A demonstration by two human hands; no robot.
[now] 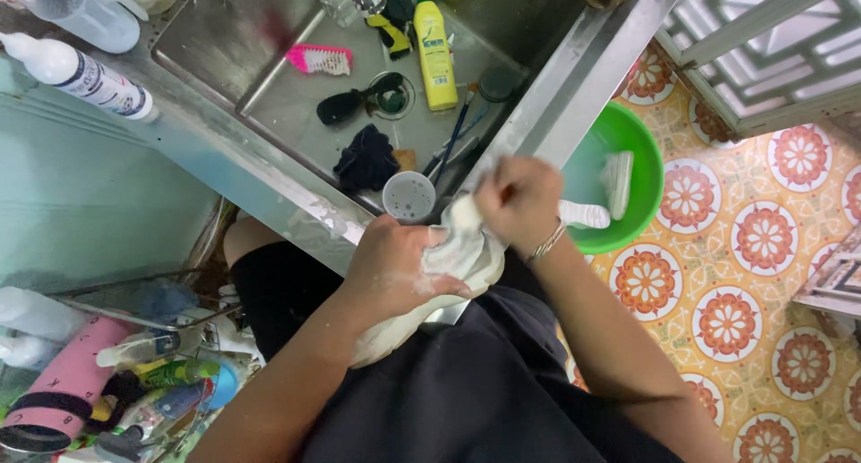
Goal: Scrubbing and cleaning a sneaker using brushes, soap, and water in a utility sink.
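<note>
White cloth (462, 252) gripped by left hand (395, 266) and right hand (518, 199) beside steel sink (269, 60); one green basin (650, 172) on patterned tile floor (771, 275).

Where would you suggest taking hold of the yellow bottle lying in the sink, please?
Probably around the middle of the yellow bottle, from above: it lies flat on the sink floor, long sides exposed, cap end towards the tap and narrower.

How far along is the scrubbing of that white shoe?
Looks midway. The white shoe is soapy, gripped by the left hand while the right hand, blurred, works at its top. Another white shoe sits in the green basin on the floor; whether it is done I cannot tell. No rinsing shows yet.
</note>
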